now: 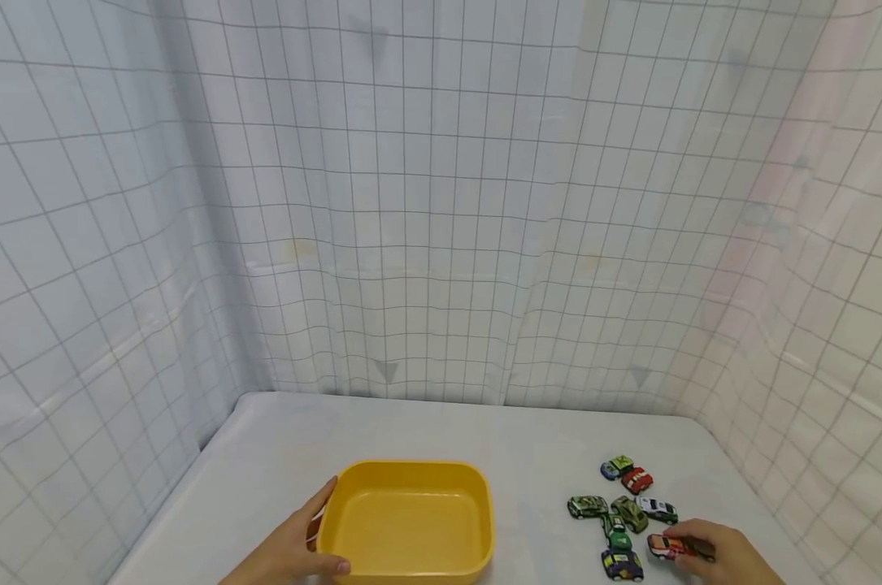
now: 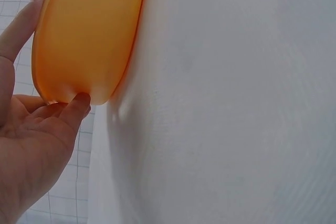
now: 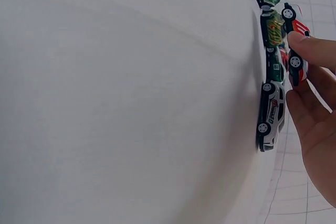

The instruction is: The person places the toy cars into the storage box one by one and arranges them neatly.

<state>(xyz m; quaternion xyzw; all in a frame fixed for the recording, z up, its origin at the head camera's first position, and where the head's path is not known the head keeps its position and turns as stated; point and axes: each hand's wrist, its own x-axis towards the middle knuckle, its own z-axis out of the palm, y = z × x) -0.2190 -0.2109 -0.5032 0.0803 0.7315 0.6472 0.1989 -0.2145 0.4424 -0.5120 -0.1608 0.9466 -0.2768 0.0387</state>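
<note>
A yellow plastic tub [image 1: 411,520] stands empty on the white table. My left hand [image 1: 294,548] holds its near left corner, thumb on the front rim and fingers along the left wall; the left wrist view shows the tub's wall [image 2: 86,35] against my left hand [image 2: 37,124]. Several toy cars [image 1: 623,512] lie in a cluster at the right. My right hand [image 1: 719,552] pinches an orange-red toy car [image 1: 667,546] at the cluster's near edge. In the right wrist view that car [image 3: 295,51] sits between my fingertips [image 3: 310,48], lifted slightly off the table beside a white car [image 3: 270,114].
White gridded cloth walls enclose the table on the left, back and right. A dark blue car [image 1: 621,565] lies near the front edge, green cars [image 1: 587,506] and a red car [image 1: 636,479] farther back. Bare tabletop [image 1: 536,496] separates tub and cars.
</note>
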